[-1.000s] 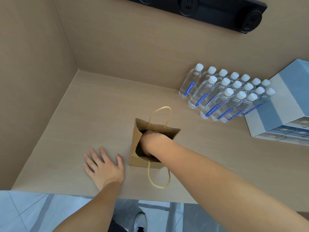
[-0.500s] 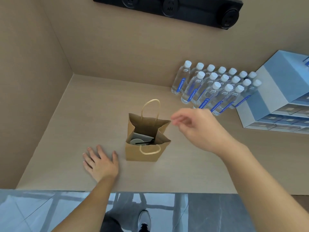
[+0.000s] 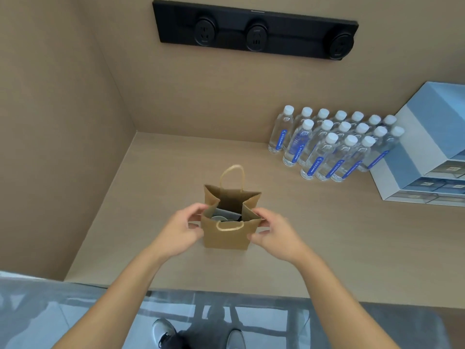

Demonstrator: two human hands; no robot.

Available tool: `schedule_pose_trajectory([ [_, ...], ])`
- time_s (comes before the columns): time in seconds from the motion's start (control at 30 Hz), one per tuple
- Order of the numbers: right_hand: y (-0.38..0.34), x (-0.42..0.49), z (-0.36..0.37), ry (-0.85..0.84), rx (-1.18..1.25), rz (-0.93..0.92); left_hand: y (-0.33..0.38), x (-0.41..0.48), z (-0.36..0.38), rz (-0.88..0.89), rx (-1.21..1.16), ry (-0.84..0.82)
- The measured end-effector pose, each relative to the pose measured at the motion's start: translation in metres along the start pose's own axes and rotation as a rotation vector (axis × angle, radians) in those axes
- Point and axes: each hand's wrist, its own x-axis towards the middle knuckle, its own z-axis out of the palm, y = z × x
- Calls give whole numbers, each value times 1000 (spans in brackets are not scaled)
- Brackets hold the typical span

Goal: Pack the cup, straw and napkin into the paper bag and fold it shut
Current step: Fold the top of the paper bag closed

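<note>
Now fingers [image 3: 198, 210] pinching paper bag [image 3: 227, 235] sides.

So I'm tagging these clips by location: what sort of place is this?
Probably an office pantry or service counter: a wood-look counter in a panelled alcove, a black wall socket strip, many stocked water bottles beside stacked blue boxes.

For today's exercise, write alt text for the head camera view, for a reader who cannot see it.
Two hands, left and right, pinch the sides of an open paper bag standing on a table. Items lie inside. Water bottles stand at back right.
</note>
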Motion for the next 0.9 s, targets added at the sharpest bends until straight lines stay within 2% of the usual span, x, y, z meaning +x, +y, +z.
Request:
schedule_pose_trajectory([
  [0.1,3,11,10,45,79,-34,3,5,7,9,24,-22],
  [0.2,8,16,12,123,76,-67,5,8,4,74,120,92],
  [0.27,12,17,14,218,46,-80,4,8,-1,153,212,170],
  [0.37,11,17,16,400,53,-99,2,9,-4,226,325,192],
  [0.43,10,16,19,422,128,-108,2,13,-2,210,275,237],
  [0.57,13,24,25,481,347,-6,2,21,3,176,64,346],
  [0.63,17,28,28,491,424,27,0,24,5,195,66,369],
  [0.8,24,31,25,514,403,17,-3,24,6,444,382,348],
  [0.9,28,32,23,493,287,21,-7,23,2,500,597,224],
])
